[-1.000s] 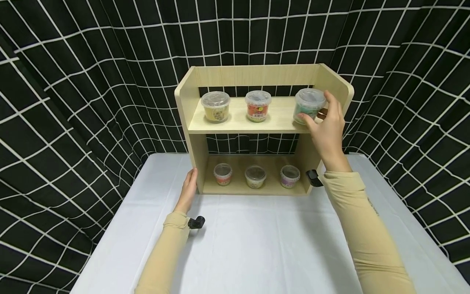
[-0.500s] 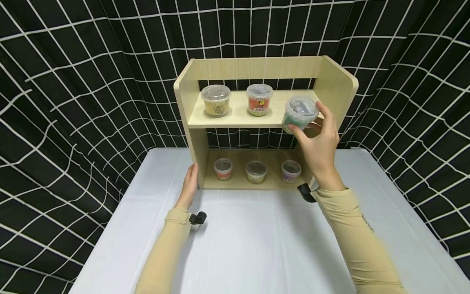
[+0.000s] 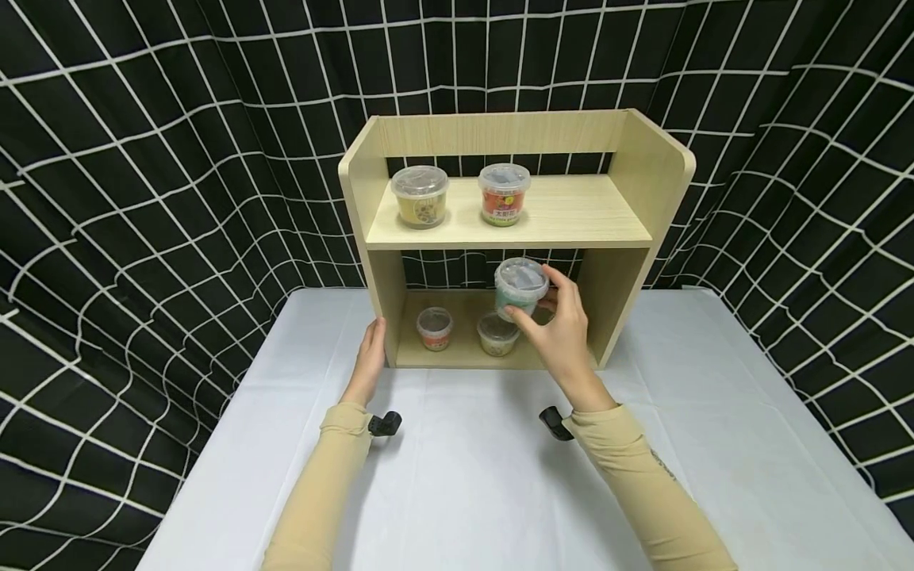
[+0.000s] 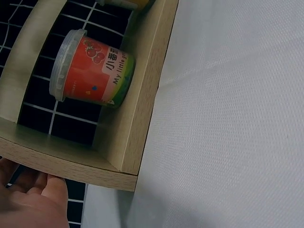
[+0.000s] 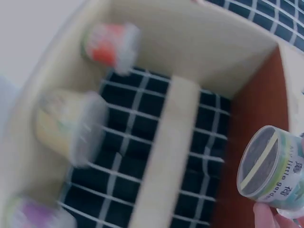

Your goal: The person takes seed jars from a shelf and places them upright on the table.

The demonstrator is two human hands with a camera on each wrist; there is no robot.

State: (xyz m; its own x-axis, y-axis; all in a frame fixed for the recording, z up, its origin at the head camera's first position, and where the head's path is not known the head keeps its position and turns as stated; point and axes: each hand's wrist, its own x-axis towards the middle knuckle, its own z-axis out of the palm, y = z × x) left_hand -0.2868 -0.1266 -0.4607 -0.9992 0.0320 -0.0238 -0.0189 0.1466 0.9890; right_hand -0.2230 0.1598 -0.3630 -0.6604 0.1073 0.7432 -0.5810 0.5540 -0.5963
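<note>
My right hand (image 3: pixel 564 333) pinches a clear-lidded plastic cup with a teal label (image 3: pixel 520 289) between thumb and fingers. In the head view the cup is in front of the opening below the upper shelf, overlapping a cream cup (image 3: pixel 497 333) on the lower level. In the right wrist view the teal cup (image 5: pixel 280 166) is tilted, its base showing at the right edge. My left hand (image 3: pixel 367 361) rests its fingers against the outer left side of the wooden shelf (image 3: pixel 507 244). A red-labelled cup (image 4: pixel 97 71) stands inside, close to that side.
On the upper shelf stand a yellow cup (image 3: pixel 420 198) and a red-orange cup (image 3: pixel 504 196). A purple cup (image 5: pixel 38 213) stands on the lower level, hidden behind my right hand in the head view. White cloth (image 3: pixel 457 476) covers the table; black gridded curtain (image 3: pixel 214 159) surrounds it.
My right hand has lifted the teal cup off the right end of the upper shelf and carried it left and down before the lower opening. My left hand has stayed at the side panel.
</note>
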